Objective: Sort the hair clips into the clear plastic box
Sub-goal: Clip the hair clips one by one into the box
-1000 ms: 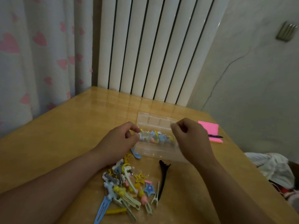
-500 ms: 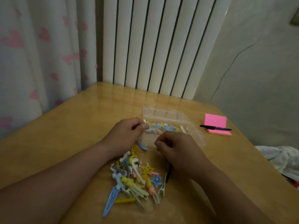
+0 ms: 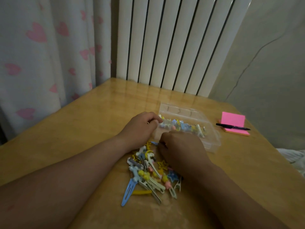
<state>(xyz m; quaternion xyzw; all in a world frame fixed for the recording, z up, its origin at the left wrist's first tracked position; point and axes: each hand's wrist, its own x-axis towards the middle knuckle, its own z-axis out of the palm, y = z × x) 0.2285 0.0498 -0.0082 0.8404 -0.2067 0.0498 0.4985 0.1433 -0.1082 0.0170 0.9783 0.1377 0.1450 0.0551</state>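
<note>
The box (image 3: 212, 140), set toward the desk's (image 3: 82, 129) far right corner with a row of clips (image 3: 183, 126) inside, is pinched at its left end by the left hand (image 3: 142, 128), while the right hand (image 3: 181, 151) is curled over the pile (image 3: 148, 177), grasp indeterminable.

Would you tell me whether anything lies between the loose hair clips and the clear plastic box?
Nothing on the table does. The hair clips lie just before the clear plastic box; only the hands are there: right hand over the pile's far edge, left hand holding the box's left end.
</note>
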